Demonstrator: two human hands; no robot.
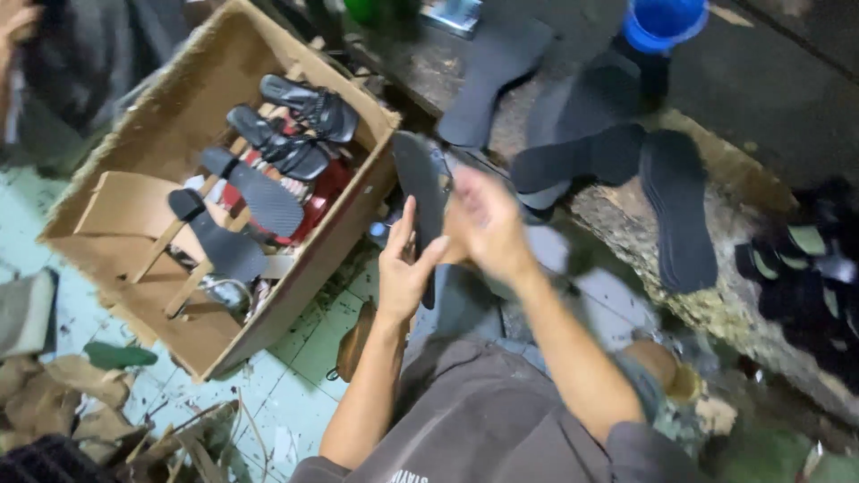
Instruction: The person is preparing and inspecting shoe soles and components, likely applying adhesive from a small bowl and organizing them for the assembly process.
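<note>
My left hand (404, 268) grips a dark shoe sole (420, 183) held upright in front of me. Blurred by motion, my right hand (488, 224) presses against the sole's right side with fingers spread. Both hands are above my lap, just right of a cardboard box (134, 143). In the box, black strappy sandals (300, 125) and grey soles (255, 192) rest on wooden slats.
Several black soles (626, 152) lie on a rough stone ledge (725, 304) ahead and to the right. A blue bucket (664, 20) stands at the top. More sandals (810, 259) are piled at the right edge. Scraps and debris (107, 394) litter the pale tiled floor at lower left.
</note>
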